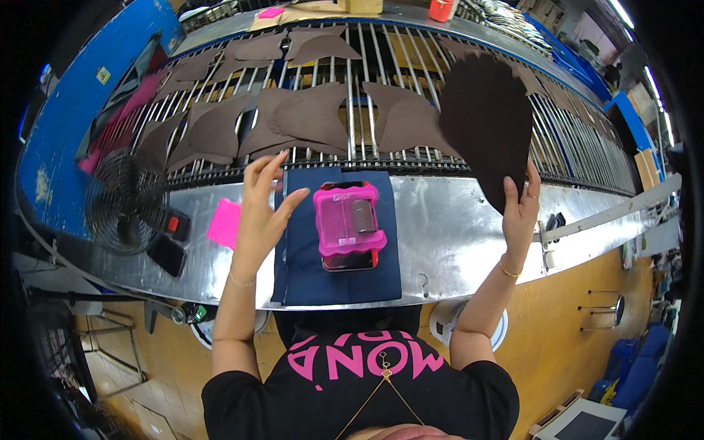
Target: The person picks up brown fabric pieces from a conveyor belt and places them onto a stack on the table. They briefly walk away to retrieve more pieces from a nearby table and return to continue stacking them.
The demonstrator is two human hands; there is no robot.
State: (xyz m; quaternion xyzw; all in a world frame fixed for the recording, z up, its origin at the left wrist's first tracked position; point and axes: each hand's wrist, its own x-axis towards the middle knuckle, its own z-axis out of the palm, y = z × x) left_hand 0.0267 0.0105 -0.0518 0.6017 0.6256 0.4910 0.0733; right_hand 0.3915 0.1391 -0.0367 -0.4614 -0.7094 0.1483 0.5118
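Note:
My right hand [522,209] pinches the narrow lower end of a dark brown cut piece [488,110], leather or fabric, between thumb and fingers. The piece stands raised, its wide rounded end upward, in front of the rack of metal bars. My left hand [265,194] hovers at the left edge of a folded navy cloth [301,282], fingers apart and nothing in them. On that cloth lies a bright pink frame-like case [330,220] with a small grey block [364,216] on it. Something dark with red edges shows beneath the case.
Brown cut pieces [304,117] lie in rows, some overlapping, across the barred rack [356,73]. On the metal table [455,242] are a pink square [224,224], a wire fan [126,202] and a dark phone-like slab [167,255]. A pale bar [616,209] crosses at the right.

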